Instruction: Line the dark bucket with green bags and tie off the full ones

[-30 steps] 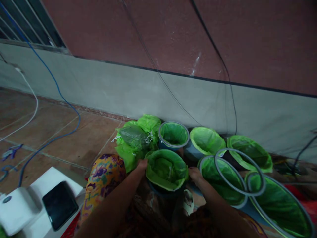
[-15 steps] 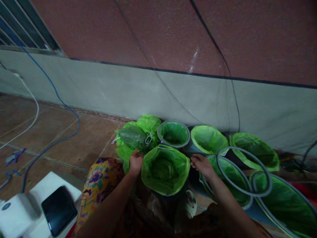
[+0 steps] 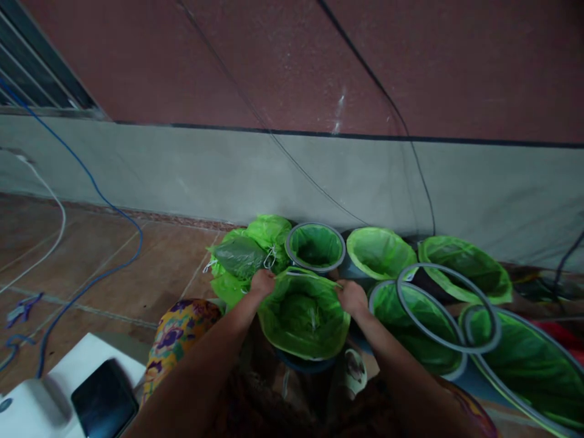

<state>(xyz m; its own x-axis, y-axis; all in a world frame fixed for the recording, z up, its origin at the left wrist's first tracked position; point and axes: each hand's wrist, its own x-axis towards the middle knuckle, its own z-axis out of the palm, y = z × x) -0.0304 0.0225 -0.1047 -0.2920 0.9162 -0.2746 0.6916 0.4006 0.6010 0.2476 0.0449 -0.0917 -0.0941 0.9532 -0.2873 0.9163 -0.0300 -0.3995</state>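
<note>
A green bin liner point(image 3: 298, 344) lines a dark bin point(image 3: 303, 365) in front of me, its mouth spread wide. My left hand point(image 3: 263, 283) is closed on the liner's edge at the far left of the rim. On the far right of the same rim, my right hand point(image 3: 352, 297) pinches the edge. A pale drawstring strip shows along the far edge between them. Tied green bags point(image 3: 235, 267) lie just beyond my left hand. Behind the bin stands another bin with a grey ring point(image 3: 316, 246) around its green liner.
More green-lined bins point(image 3: 381, 252) stand along the wall and to the right. A loose grey ring point(image 3: 449, 307) lies across two of them. At lower left are a dark phone point(image 3: 104, 398) and a white box point(image 3: 75, 359). A blue cable point(image 3: 107, 198) crosses the tiled floor.
Both hands have moved inward and to the far side of the rim, and now grip the liner's edge. The view has shifted slightly.
</note>
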